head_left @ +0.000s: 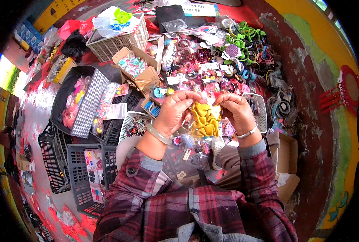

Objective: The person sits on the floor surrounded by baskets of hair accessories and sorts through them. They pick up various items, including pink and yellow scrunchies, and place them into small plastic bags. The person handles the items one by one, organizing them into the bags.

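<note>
Gathered mustard cloth (205, 122) hangs between the hands, above the lap. Left hand (175, 112) pinched at its upper left edge, right hand (236, 112) pinched at the upper right. Probably light, soft, hard to damage; folds give good purchase, edges best. White basket (264, 117) close by the right wrist, limits swing that side. Heaped hair accessories (201, 57) beyond, crowding reach. Farther: tangled green headbands (244, 40), beige crate (123, 45).

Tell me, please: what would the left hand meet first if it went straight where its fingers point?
Probably the right hand, facing the left hand near the top of the yellow gathered fabric, though depth is unclear.
</note>
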Available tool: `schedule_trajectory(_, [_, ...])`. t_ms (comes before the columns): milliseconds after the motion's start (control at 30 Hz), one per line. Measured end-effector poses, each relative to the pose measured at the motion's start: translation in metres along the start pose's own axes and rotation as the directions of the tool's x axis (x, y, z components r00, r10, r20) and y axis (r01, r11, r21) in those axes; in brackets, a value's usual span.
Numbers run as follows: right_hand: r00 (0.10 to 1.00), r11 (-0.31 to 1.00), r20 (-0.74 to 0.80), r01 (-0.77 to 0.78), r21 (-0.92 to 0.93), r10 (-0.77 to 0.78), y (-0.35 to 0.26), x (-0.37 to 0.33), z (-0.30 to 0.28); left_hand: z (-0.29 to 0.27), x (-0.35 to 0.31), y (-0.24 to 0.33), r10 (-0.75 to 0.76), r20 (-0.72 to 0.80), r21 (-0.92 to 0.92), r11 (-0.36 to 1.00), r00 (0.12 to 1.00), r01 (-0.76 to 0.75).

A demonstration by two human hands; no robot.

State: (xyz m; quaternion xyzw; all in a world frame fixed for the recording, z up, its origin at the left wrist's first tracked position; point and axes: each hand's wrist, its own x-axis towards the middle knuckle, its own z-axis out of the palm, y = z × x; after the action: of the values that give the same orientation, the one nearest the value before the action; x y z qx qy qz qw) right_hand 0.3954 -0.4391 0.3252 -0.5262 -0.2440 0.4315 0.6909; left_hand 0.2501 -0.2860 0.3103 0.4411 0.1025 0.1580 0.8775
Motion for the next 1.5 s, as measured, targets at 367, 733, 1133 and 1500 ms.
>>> schedule_trajectory(367, [0.998,0.997,0.017,0.061,-0.037,-0.06,-0.002,0.0,-0.003,-0.007,0.005,-0.011,0.085,-0.01,0.222,0.972,0.996,-0.081])
schedule_trajectory(733, [0.979,0.728,0.109,0.202,-0.655,-0.174,0.006,0.005,0.007,0.0,0.002,-0.022,0.305,0.125,0.712,0.635,0.944,-0.3])
schedule_trajectory(1133, [0.986,0.792,0.07,0.164,-0.589,-0.152,-0.002,0.003,-0.004,0.003,0.002,-0.009,0.167,-0.034,0.298,0.943,0.985,-0.149])
schedule_trajectory(1500, [0.972,0.904,0.022,0.227,-0.363,-0.236,0.003,0.005,-0.01,0.004,-0.003,0.007,0.029,-0.021,0.18,0.983,0.999,-0.024])
